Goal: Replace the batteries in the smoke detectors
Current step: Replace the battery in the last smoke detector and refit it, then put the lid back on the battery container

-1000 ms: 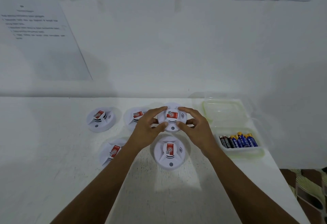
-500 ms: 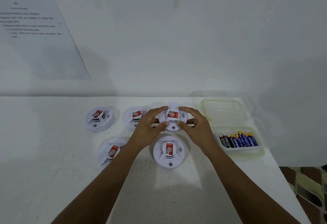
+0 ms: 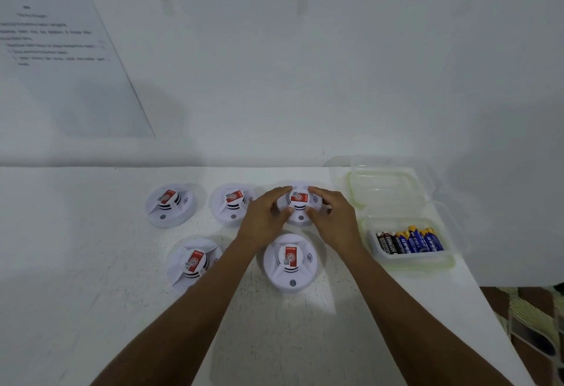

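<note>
Several round white smoke detectors with red labels lie on the white table (image 3: 91, 263). My left hand (image 3: 265, 217) and my right hand (image 3: 332, 217) grip the back right detector (image 3: 300, 202) from either side, fingers curled round its rim. Other detectors lie at the back left (image 3: 169, 204), back middle (image 3: 232, 202), front left (image 3: 193, 263) and front middle (image 3: 290, 262). A clear plastic box (image 3: 409, 259) to the right holds several batteries (image 3: 409, 240), some black, some blue.
The box's open lid (image 3: 384, 190) lies behind it near the wall. Printed sheets (image 3: 55, 50) hang on the white wall. The table's right edge (image 3: 488, 309) drops off to a patterned floor (image 3: 534, 324).
Both hands stay on the back right detector; their fingers have closed in a little tighter round it. The view has shifted slightly.
</note>
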The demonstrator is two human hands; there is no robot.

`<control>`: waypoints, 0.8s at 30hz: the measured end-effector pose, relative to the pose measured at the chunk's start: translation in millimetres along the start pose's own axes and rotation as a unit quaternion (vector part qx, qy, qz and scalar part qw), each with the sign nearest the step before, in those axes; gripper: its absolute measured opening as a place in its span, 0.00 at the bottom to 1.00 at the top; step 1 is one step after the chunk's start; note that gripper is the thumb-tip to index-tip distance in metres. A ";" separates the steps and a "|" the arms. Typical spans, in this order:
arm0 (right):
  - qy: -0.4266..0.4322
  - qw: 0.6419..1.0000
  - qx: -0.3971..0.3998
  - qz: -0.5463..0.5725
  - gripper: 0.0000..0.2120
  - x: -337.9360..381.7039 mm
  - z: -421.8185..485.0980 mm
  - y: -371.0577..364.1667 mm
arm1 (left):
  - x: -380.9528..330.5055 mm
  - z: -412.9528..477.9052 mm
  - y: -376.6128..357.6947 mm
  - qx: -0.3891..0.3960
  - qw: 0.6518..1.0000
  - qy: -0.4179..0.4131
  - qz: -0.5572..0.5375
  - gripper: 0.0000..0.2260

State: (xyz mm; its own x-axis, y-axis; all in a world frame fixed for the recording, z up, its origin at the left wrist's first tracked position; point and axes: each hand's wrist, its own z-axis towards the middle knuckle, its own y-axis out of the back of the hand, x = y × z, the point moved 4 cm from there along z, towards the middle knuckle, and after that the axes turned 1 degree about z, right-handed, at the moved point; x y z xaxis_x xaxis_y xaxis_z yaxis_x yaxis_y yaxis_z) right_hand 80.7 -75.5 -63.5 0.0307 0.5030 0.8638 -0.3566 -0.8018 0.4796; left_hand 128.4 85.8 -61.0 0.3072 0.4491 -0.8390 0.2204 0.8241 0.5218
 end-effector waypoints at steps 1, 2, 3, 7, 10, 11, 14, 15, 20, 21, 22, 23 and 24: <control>-0.006 1.000 -0.004 -0.010 0.19 0.9 1.3 -1.4 | -1.3 0.9 -0.8 -0.003 1.000 0.003 0.012 0.18; -0.010 1.000 -0.006 -0.018 0.19 2.3 2.6 -2.7 | -1.5 2.0 -1.8 -0.004 1.000 0.006 0.018 0.17; -0.013 1.000 -0.007 -0.023 0.18 3.9 3.7 -3.7 | -1.6 2.7 -2.2 -0.005 1.000 0.008 0.022 0.17; -0.025 1.000 0.009 -0.016 0.18 17.1 1.0 -1.6 | -9.7 -0.1 -0.7 0.002 0.999 0.021 0.047 0.19; 0.016 1.000 -0.002 0.014 0.16 37.8 -12.1 18.4 | -20.6 -3.4 -1.1 -0.029 0.999 0.011 0.040 0.22; 0.038 0.999 -0.017 0.019 0.15 44.7 -16.6 29.4 | -26.1 -3.9 -2.1 -0.038 0.998 -0.001 0.048 0.22; 0.075 0.994 -0.079 0.007 0.12 52.0 -28.8 77.2 | -51.2 -8.0 -11.7 -0.038 0.996 -0.057 0.053 0.22; 0.080 0.992 -0.102 -0.008 0.11 48.7 -31.7 97.1 | -62.0 -10.6 -17.8 -0.026 0.996 -0.080 0.033 0.22; 0.012 0.974 -0.131 -0.186 0.11 -19.4 -43.5 188.2 | -94.7 -24.3 -72.2 0.129 0.987 -0.099 0.012 0.37; -0.014 0.972 -0.128 -0.198 0.11 -33.9 -47.5 200.3 | -97.9 -26.7 -83.8 0.153 0.984 -0.091 0.005 0.40; -0.039 0.974 -0.125 -0.187 0.11 -45.1 -51.9 209.2 | -100.1 -28.4 -94.6 0.172 0.982 -0.081 0.000 0.44; -0.059 0.978 -0.119 -0.163 0.11 -53.9 -55.5 214.7 | -102.5 -30.2 -104.3 0.185 0.980 -0.072 -0.002 0.47; -0.074 0.982 -0.110 -0.134 0.10 -60.1 -58.9 217.4 | -104.4 -31.3 -112.2 0.191 0.979 -0.064 -0.002 0.49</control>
State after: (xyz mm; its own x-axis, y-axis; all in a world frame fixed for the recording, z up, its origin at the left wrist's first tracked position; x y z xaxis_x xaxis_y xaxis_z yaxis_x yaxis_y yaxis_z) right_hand -53.7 -261.0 -20.3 0.2801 0.6211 0.7320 -0.5099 -0.5498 0.6616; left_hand 42.6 -42.8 -36.7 0.4136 0.3800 -0.8273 0.5449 0.6246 0.5593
